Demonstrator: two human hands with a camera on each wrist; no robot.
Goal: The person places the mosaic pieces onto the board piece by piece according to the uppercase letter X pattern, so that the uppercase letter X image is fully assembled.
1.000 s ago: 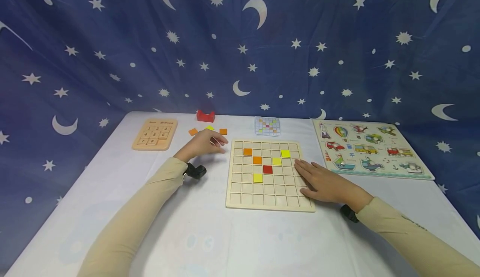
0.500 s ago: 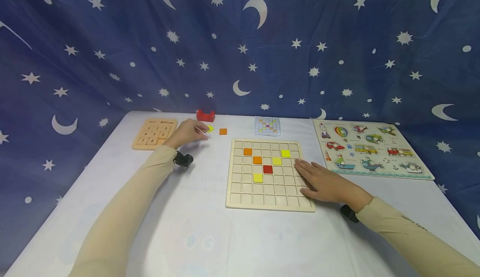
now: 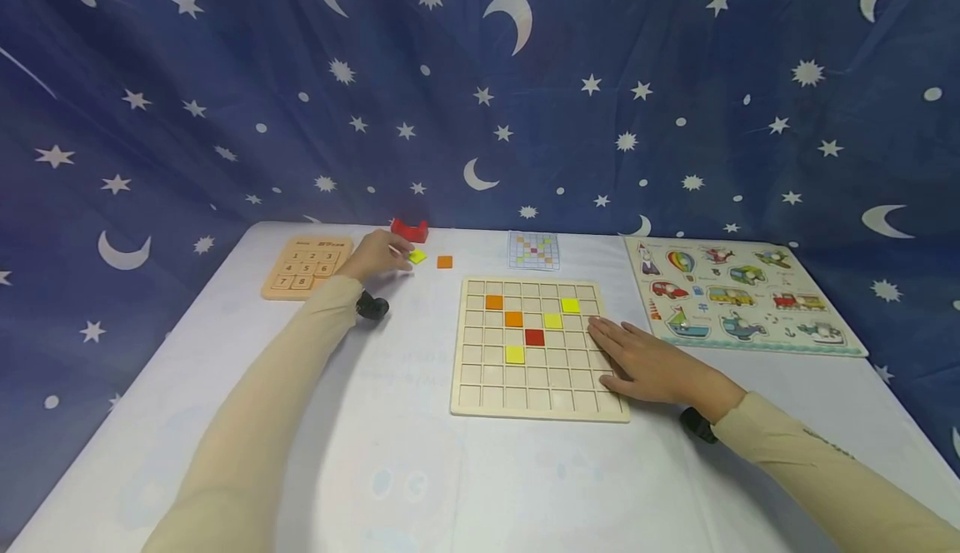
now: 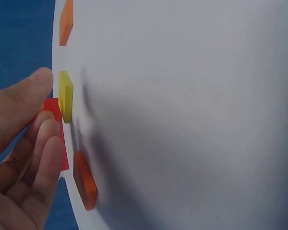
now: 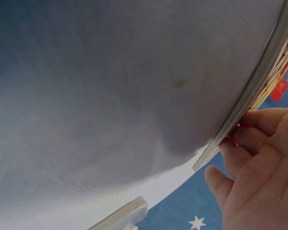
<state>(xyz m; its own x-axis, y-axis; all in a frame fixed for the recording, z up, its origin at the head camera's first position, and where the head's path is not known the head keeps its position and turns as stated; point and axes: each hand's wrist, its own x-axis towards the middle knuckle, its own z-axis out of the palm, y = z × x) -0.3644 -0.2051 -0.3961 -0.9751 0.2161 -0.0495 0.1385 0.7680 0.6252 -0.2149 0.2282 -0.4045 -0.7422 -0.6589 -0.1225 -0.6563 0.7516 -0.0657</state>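
My left hand (image 3: 375, 255) hovers beside a loose yellow tile (image 3: 417, 257) at the back of the table. Its thumb and fingers are apart with nothing between them in the left wrist view; the yellow tile (image 4: 66, 97) stands just past the fingertips. An orange tile (image 4: 85, 181) lies below the fingers there, hidden by the hand in the head view. Another orange tile (image 3: 445, 262) lies to the right. My right hand (image 3: 648, 361) rests flat on the right edge of a wooden grid board (image 3: 540, 403), which bears yellow and orange tiles and a red tile (image 3: 534, 337).
Behind the left hand sits a red holder (image 3: 409, 231). A wooden number puzzle (image 3: 300, 270) lies to the left. A small pattern card (image 3: 534, 251) lies behind the board, and a vehicle picture puzzle (image 3: 742, 295) at the right. A starry blue cloth (image 3: 465, 78) hangs behind.
My left hand has moved left and back from beside the board to the loose tiles, covering the leftmost orange tile in the head view. The right hand stays on the board.
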